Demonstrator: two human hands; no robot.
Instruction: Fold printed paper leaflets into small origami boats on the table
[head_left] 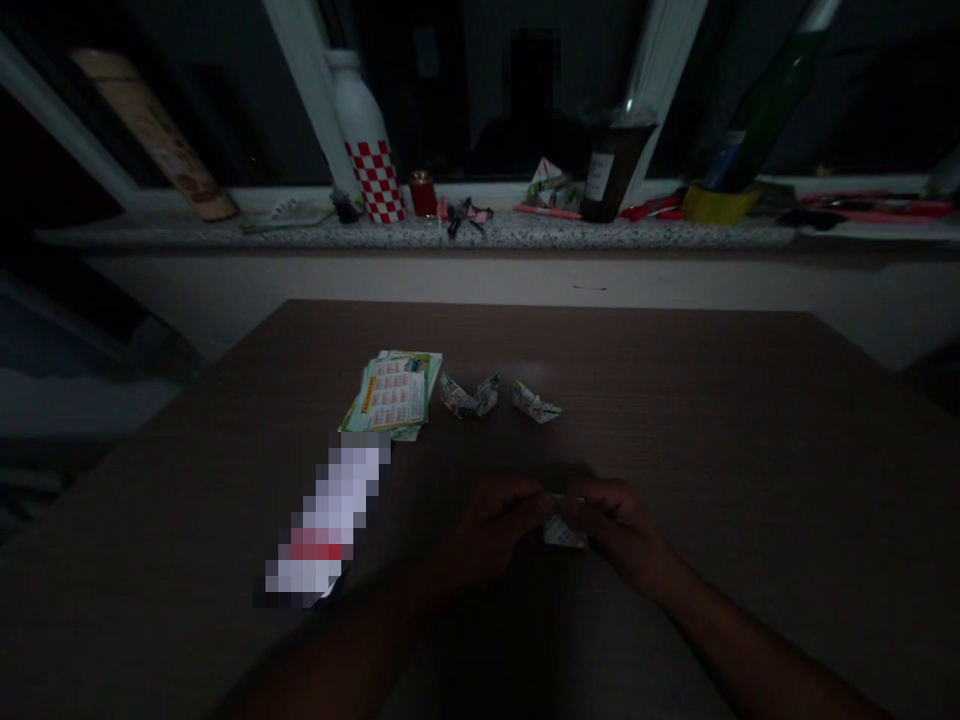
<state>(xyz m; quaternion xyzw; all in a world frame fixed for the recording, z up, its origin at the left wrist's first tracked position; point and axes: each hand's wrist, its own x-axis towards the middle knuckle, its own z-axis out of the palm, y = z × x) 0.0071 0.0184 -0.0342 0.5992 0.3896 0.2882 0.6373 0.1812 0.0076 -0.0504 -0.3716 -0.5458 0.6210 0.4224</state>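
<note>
Between my two hands is a small folded piece of printed paper (564, 534), pale with coloured print, its lower part showing below the fingers. My left hand (501, 522) pinches its left side, thumb and fingers pressed together. On the other side, my right hand (616, 520) pinches the paper's upper right part. Both hands are low over the table, and the fingers hide much of the paper. Just beyond them lie two folded paper boats, one on the left (470, 398) with raised ends and one on the right (535, 402).
A stack of printed sheets (394, 392) lies left of the boats on the brown table (697, 400). Nearer me is a bright, blurred-out phone-like object (330, 515). The stone windowsill (300, 236) holds a checkered white bottle (367, 140), a dark cup (611, 170) and a green bottle (772, 110).
</note>
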